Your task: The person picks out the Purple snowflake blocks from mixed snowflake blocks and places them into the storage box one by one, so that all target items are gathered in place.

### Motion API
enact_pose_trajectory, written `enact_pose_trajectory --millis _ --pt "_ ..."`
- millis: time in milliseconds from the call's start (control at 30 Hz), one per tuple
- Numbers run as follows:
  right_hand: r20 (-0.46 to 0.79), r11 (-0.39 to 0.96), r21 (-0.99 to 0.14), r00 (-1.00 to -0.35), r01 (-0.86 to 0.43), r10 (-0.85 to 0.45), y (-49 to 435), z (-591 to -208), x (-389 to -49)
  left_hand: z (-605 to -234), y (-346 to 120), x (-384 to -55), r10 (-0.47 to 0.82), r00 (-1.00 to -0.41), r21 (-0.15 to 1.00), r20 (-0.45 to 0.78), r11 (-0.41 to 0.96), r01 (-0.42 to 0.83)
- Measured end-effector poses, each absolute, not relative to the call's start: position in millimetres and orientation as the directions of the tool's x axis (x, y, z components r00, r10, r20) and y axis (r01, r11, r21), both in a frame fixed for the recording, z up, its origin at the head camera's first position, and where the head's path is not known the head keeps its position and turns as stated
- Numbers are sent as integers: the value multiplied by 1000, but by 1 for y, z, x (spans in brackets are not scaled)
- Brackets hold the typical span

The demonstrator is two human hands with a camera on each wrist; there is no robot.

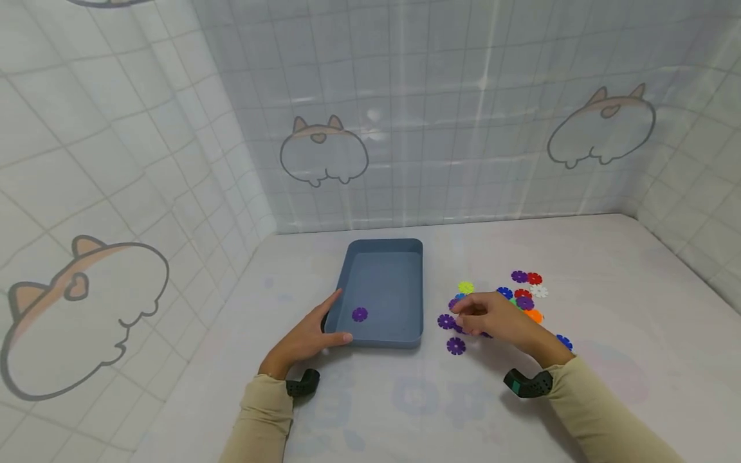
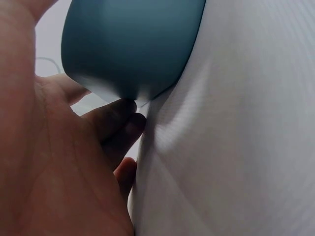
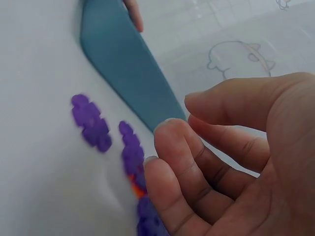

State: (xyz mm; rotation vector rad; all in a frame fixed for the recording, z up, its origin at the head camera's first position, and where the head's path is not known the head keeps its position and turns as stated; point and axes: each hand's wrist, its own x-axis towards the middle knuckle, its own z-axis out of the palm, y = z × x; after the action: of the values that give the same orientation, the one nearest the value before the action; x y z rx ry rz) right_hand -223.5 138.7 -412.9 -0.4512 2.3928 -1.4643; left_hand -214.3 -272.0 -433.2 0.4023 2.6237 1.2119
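Observation:
A blue-grey rectangular tray (image 1: 382, 283) lies on the white-covered table, with one purple snowflake disc (image 1: 360, 314) inside near its front left. My left hand (image 1: 307, 337) holds the tray's near left corner, thumb along the front wall and fingers at the left side. In the left wrist view, bent fingers (image 2: 118, 120) touch the rounded corner low down. Right of the tray, my right hand (image 1: 492, 318) hovers over a loose group of discs with its fingers loosely bent. Nothing shows between thumb and fingertips (image 3: 170, 135) in the right wrist view. Purple discs (image 3: 91, 123) lie below them.
Several discs in red, white, blue and orange (image 1: 534, 316) spread behind and right of the right hand. A yellow-green disc (image 1: 466, 287) lies behind it. A tiled-print curtain (image 1: 440, 128) stands behind the table and along both sides.

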Motion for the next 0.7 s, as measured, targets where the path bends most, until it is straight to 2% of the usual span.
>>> enact_pose_trajectory --millis 200,500,700 --pt "-88 440 -891 -906 -114 -414 143 -421 -217 -435 -272 -214 335 -939 764 -78 625 160" --pt "-13 485 -844 -895 -229 -446 142 -425 -216 -432 -271 -213 325 -941 762 -91 631 145" --pt "-20 538 -797 -878 -275 -478 139 -425 -214 -431 -271 -213 330 -940 762 -85 629 152"
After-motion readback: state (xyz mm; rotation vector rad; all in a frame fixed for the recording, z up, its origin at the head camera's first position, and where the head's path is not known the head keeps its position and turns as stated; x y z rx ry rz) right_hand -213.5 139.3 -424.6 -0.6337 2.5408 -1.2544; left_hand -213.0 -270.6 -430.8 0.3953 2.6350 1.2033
